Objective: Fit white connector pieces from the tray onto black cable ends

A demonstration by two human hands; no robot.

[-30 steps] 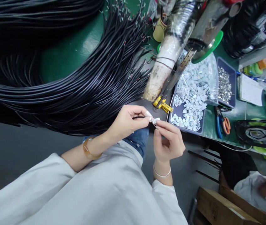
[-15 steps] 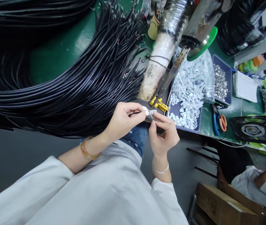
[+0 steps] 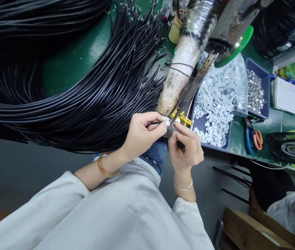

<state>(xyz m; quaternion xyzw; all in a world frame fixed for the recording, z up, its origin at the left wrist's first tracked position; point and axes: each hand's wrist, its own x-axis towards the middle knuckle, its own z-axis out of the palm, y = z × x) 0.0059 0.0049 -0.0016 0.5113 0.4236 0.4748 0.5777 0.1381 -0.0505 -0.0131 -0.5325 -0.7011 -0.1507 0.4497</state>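
The left hand [image 3: 147, 133] is closed in a pinch, thumb against forefinger, on a black cable [image 3: 156, 122] whose end reaches toward the right hand. The right hand [image 3: 187, 147] has its thumb and forefinger nearly together at that end, the other fingers curled; a thin strand appears to lie between the tips (too fine to confirm).

A small white piece [image 3: 178, 120] shows just beyond the right forefinger; whether it is held or merely behind cannot be told. A yellow clip [image 3: 187, 121] sits directly past the right fingertips. Farther out from that hand, to its right, is a tray [image 3: 199, 121] of white pieces. The cable bundle [image 3: 98, 90] spreads beyond the left hand, to its left.

In the inspector's judgement, the step in hand is fine fingertip work on the cable's end; the next move calls for a steady left pinch and careful alignment by the right.
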